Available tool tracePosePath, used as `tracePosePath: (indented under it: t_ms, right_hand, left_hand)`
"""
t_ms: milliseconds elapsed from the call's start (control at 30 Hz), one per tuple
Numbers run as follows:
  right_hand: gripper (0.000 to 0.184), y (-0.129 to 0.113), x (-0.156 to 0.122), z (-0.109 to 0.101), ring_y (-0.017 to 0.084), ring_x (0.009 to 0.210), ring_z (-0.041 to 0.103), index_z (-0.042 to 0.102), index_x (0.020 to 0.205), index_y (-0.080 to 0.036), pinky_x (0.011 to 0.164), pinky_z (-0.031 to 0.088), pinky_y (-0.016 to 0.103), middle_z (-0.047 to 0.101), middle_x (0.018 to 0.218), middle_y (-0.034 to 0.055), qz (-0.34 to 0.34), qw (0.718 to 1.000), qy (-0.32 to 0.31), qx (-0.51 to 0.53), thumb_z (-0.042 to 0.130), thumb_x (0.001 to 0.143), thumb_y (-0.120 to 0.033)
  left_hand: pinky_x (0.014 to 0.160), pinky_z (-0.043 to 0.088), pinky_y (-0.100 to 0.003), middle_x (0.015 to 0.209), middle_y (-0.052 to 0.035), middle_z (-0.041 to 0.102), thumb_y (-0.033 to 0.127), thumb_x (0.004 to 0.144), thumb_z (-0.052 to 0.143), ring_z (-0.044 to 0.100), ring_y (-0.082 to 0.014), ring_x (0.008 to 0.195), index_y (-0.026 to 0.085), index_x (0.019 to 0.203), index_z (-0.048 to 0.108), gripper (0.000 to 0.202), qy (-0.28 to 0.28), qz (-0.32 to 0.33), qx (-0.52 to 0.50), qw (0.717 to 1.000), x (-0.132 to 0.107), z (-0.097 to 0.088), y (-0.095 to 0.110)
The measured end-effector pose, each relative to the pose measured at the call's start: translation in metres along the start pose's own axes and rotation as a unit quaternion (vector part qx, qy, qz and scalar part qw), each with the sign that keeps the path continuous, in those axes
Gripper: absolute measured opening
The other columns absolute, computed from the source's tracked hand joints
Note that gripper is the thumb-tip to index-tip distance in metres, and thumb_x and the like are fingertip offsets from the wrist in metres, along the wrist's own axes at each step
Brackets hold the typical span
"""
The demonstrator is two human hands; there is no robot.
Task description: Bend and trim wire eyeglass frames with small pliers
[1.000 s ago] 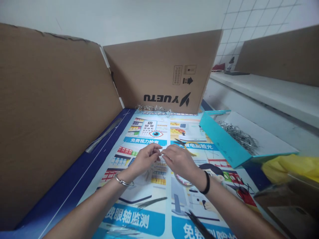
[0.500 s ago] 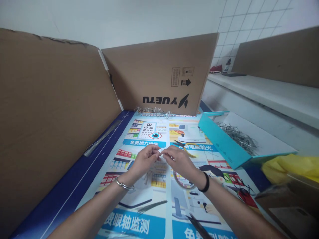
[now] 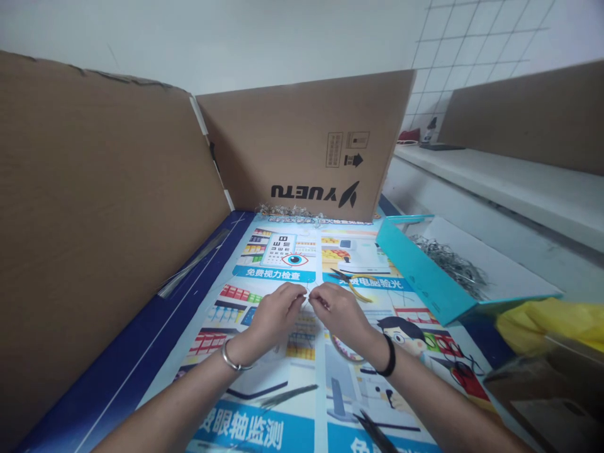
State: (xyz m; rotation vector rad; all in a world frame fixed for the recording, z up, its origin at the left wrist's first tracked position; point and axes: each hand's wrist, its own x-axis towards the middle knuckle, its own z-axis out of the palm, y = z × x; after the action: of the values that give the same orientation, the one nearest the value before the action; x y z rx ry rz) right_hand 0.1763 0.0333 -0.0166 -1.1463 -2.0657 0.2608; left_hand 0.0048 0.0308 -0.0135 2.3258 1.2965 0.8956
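Note:
My left hand (image 3: 279,313) and my right hand (image 3: 340,314) meet over the middle of the printed mat (image 3: 302,434), fingertips almost touching. Both are closed in a pinch. A thin pale bit shows between the fingertips, too small to name. Just beyond my right hand lie pliers with yellow handles (image 3: 359,289). Partly covered by my right hand and wrist is a round ring-shaped item (image 3: 346,352). Nearer to me, a bundle of thin wires (image 3: 290,395) rests between my forearms. A dark pointed tool (image 3: 375,433) lies at the front edge, its rear cut off by the frame.
Cardboard panels (image 3: 302,138) stand behind and on the left. At right is a turquoise box (image 3: 425,270) with tangled wire pieces (image 3: 450,267). Black looped items (image 3: 465,365) and yellow material (image 3: 542,324) lie nearer. Clear strips (image 3: 193,264) lie left; small shiny bits (image 3: 287,211) line the back.
My left hand has turned slightly, its fingers now more tucked together. Both hands remain pinched at nearly the same spot. The view has shifted a little.

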Motion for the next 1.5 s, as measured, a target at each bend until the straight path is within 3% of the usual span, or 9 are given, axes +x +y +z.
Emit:
tracePosePath:
  t_ms: [233, 367, 600, 1000, 1233, 1500]
  right_hand:
    - [0.014, -0.002, -0.003, -0.001, 0.016, 0.077, 0.055, 0.057, 0.079, -0.02, 0.072, 0.044, 0.029, 0.061, 0.077, 0.0041, -0.021, 1.0, 0.002, 0.013, 0.046, 0.087, -0.018]
    - [0.012, -0.002, -0.002, 0.0, 0.015, 0.073, 0.055, 0.056, 0.076, -0.02, 0.069, 0.043, 0.028, 0.059, 0.074, 0.0026, 0.002, 1.0, 0.004, 0.029, 0.049, 0.084, -0.016]
    - [0.009, 0.0, 0.001, -0.001, 0.012, 0.067, 0.054, 0.057, 0.08, -0.02, 0.063, 0.043, 0.024, 0.059, 0.075, -0.0001, 0.035, 0.992, -0.011, 0.123, 0.053, 0.078, -0.012]
    - [0.006, 0.004, 0.001, -0.006, 0.011, 0.066, 0.054, 0.06, 0.078, -0.02, 0.062, 0.043, 0.023, 0.06, 0.074, -0.0011, 0.032, 0.986, -0.016, 0.163, 0.058, 0.077, -0.014]
    - [0.005, 0.003, 0.002, -0.006, 0.011, 0.065, 0.053, 0.059, 0.076, -0.019, 0.062, 0.043, 0.023, 0.059, 0.072, -0.0014, 0.042, 0.983, -0.043, 0.176, 0.058, 0.076, -0.014]
    - [0.009, 0.002, 0.001, 0.0, 0.01, 0.062, 0.052, 0.055, 0.077, -0.02, 0.058, 0.042, 0.021, 0.056, 0.068, -0.0037, 0.078, 0.978, -0.044, 0.189, 0.057, 0.072, -0.013]
  left_hand:
    - [0.064, 0.04, -0.025, 0.084, -0.0039, 0.062, 0.025, 0.09, 0.037, 0.058, -0.0165, 0.077, 0.023, 0.091, 0.061, 0.024, -0.067, 0.007, 0.122, 0.99, 0.002, -0.007, 0.003]
    - [0.061, 0.037, -0.024, 0.08, -0.003, 0.061, 0.023, 0.089, 0.037, 0.057, -0.0157, 0.073, 0.022, 0.085, 0.059, 0.022, -0.042, -0.005, 0.152, 0.987, 0.001, -0.006, 0.003]
    - [0.066, 0.039, -0.025, 0.08, -0.0026, 0.06, 0.019, 0.087, 0.038, 0.056, -0.0148, 0.074, 0.02, 0.081, 0.056, 0.019, 0.005, -0.001, 0.086, 0.996, 0.001, -0.006, 0.003]
    - [0.067, 0.041, -0.023, 0.076, 0.0001, 0.06, 0.016, 0.084, 0.042, 0.055, -0.0121, 0.073, 0.019, 0.079, 0.057, 0.016, -0.044, -0.009, -0.058, 0.997, 0.01, -0.018, 0.006]
    - [0.069, 0.041, -0.023, 0.076, 0.0, 0.061, 0.015, 0.084, 0.044, 0.054, -0.012, 0.074, 0.019, 0.079, 0.058, 0.016, -0.041, 0.012, -0.046, 0.998, 0.009, -0.016, 0.002]
    - [0.068, 0.04, -0.025, 0.078, -0.0012, 0.059, 0.016, 0.087, 0.042, 0.054, -0.0131, 0.075, 0.019, 0.082, 0.056, 0.015, 0.019, 0.044, 0.019, 0.999, 0.006, -0.008, 0.001]
